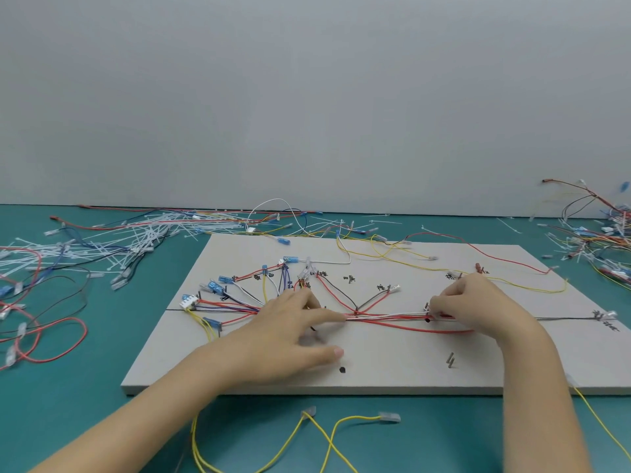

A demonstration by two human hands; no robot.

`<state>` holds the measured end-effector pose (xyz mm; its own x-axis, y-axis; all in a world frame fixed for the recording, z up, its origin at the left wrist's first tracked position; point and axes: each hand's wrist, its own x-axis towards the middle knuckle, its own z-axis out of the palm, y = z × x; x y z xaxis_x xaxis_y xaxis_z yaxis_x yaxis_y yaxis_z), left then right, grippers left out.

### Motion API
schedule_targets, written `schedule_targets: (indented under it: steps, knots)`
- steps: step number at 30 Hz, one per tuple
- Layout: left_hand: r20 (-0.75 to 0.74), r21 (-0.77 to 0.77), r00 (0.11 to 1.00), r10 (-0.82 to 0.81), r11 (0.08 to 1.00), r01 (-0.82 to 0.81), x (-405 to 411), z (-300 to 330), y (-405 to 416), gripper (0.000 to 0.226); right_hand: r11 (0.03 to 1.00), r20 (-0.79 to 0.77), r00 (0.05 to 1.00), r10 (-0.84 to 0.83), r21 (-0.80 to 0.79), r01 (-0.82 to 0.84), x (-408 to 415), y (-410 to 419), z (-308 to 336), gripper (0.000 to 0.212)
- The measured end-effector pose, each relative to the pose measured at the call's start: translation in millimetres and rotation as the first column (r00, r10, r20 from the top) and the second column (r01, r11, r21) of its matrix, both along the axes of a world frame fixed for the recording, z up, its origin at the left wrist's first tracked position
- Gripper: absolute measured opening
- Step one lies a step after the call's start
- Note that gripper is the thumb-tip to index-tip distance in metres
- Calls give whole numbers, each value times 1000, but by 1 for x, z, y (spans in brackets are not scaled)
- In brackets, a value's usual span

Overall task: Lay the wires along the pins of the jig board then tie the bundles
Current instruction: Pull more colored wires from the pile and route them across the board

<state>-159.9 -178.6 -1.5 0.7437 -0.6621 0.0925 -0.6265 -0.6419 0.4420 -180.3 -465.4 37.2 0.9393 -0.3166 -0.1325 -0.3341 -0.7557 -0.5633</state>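
A pale jig board (375,373) lies on the teal table, marked with black lettering and small pins. A bundle of red, white and black wires (386,317) runs left to right along its middle line, fanning out to blue and clear connectors (218,288) at the left. My left hand (293,332) lies on the bundle where the fan meets, fingers stretched out and pressing the wires down. My right hand (467,305) has curled fingers pinching the wires at a pin near the bundle's right part. A grey wire (563,318) continues right to a clear terminal.
A heap of white cable ties (112,244) and loose wires covers the table at the left. More wire harnesses (594,244) pile up at the far right. Yellow wires (327,438) lie on the table in front of the board. Two pins (450,360) stand at the board's front right.
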Motion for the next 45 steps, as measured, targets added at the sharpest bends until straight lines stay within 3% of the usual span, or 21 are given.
schedule_targets:
  steps: [2, 4, 6, 12, 17, 22, 30, 35, 37, 39, 41, 43, 45]
  knots:
    - [-193, -225, 981, -10, 974, -34, 5, 12, 10, 36, 999, 3, 1000, -20, 41, 20, 2, -1, -2, 31]
    - [-277, -342, 961, 24, 932, -122, 12, 25, 23, 28, 993, 1, 999, -50, 106, 50, 6, -4, -5, 25]
    - [-309, -303, 947, 84, 936, -181, 22, 37, 44, 25, 988, 8, 997, -73, 134, 71, 9, -6, -9, 21]
    - [-339, 60, 909, 241, 970, -235, 48, 49, 115, 31, 976, 197, 964, -176, 163, 145, 14, -5, -12, 21]
    - [-392, 152, 884, 255, 966, -211, 54, 47, 132, 35, 965, 309, 926, -215, 216, 152, 16, -2, -11, 13]
    - [-324, 177, 902, 285, 955, -238, 59, 40, 132, 18, 956, 325, 920, -219, 260, 136, 17, 4, -11, 16]
    - [-397, 103, 895, 206, 978, -179, 56, 41, 130, 7, 955, 330, 923, -197, 276, 105, 17, 11, -10, 16]
    - [-386, -82, 908, 162, 975, -209, 48, 46, 111, 9, 960, 340, 922, -183, 264, 93, 18, 16, -9, 15]
    - [-416, -269, 894, 165, 917, -294, 46, 48, 102, 19, 965, 376, 912, -162, 254, 67, 18, 24, -7, 16]
    - [-520, -454, 845, 126, 797, -399, 46, 49, 90, 22, 965, 446, 886, -130, 261, 10, 17, 35, -3, 15]
    - [-631, -533, 770, 91, 671, -516, 48, 46, 82, 37, 939, 497, 864, -79, 329, -103, 16, 48, 1, 13]
    - [-709, -542, 702, 63, 589, -600, 49, 42, 76, 42, 846, 465, 885, 15, 466, -259, 13, 63, 5, 18]
    - [-746, -538, 665, 42, 551, -638, 47, 40, 72, 42, 695, 379, 909, 171, 608, -384, 10, 76, 9, 37]
